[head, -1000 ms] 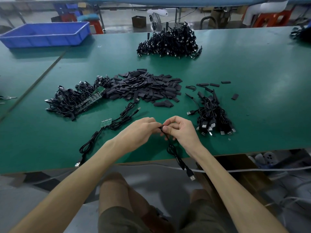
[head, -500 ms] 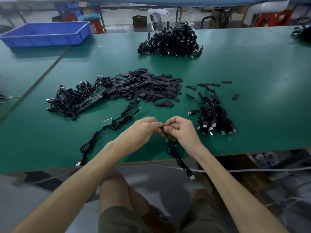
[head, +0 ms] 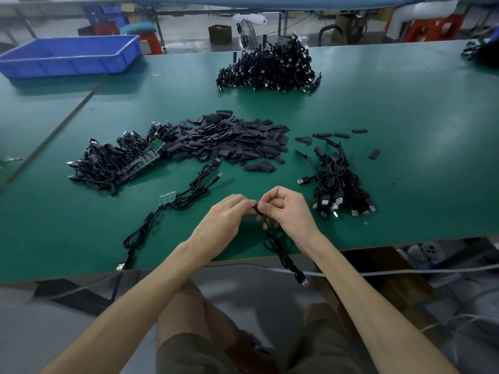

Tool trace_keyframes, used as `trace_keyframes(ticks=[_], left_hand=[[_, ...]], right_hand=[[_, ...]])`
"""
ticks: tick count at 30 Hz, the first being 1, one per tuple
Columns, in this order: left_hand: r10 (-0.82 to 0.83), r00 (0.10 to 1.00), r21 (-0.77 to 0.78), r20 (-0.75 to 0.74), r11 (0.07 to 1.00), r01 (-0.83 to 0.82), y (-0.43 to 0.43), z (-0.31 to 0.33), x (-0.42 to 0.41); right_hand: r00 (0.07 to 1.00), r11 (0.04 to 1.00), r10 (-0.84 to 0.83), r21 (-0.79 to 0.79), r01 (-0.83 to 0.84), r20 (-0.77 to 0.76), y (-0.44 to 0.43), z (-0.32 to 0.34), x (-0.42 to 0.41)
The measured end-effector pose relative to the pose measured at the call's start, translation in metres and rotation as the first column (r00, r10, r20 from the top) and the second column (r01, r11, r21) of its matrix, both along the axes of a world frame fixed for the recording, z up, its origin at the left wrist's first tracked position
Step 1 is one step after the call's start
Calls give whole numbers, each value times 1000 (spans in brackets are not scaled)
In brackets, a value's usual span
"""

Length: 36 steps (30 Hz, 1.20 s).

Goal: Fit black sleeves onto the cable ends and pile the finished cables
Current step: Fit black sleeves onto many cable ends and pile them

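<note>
Cable [head: 272,238] held up by both hands, on the near side of the sleeve heap [head: 232,139], over the front edge of the worktop [head: 405,117]. Left hand [head: 224,222]: fingers curled, tips closed on the cable's top end. Right hand [head: 286,209]: thumb and forefinger pinch the same end, other fingers curled in. Fingertips of the two hands touch. Can't tell if a sleeve is on that end, since the fingers cover it. The rest of the cable hangs in loose loops past the worktop edge, with its USB plug [head: 304,282] dangling below.

Nearer than the heap and a bit left: loose cable with a small green board [head: 167,198], lying flat. Touching the heap's left side: tangled cable pile with green boards [head: 113,163]. Right of the heap, apart from it: bundle of cables, plugs toward the near edge [head: 340,184], with a few stray sleeves [head: 332,134] beside it. Beyond the heap: big cable pile [head: 270,66]. Far left beyond the heap: blue crate [head: 70,55].
</note>
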<state>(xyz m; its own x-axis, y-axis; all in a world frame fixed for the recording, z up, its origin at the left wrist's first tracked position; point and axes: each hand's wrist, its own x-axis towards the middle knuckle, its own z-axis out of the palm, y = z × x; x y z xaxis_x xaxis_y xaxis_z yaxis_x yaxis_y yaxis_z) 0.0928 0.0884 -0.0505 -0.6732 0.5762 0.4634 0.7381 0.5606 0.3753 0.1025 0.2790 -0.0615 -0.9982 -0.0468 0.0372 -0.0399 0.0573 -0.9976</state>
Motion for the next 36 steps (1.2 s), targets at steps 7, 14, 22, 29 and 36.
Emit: trace_keyframes(ticks=[7,14,22,29,36], left_hand=[[-5,1000,20,12,1000,4,1,3,1],[42,960,136,276,987,-83,-1,6,-17],[82,927,162,367,975,-150,-1,3,-23],[65,916,223,397,961,-165,-2,0,-24],[62,920,223,386,962,-159,-2,-4,-26]], right_hand=[[1000,999,-12,-29,12,7,-1,0,-1],[999,999,-28,-24,28,-18,0,-3,-4],[999,999,-30,-13,30,-15,1,-5,-6],[999,999,-34,7,35,-11,0,-4,-6],[999,998,-42,43,42,-20,-1,-1,-6]])
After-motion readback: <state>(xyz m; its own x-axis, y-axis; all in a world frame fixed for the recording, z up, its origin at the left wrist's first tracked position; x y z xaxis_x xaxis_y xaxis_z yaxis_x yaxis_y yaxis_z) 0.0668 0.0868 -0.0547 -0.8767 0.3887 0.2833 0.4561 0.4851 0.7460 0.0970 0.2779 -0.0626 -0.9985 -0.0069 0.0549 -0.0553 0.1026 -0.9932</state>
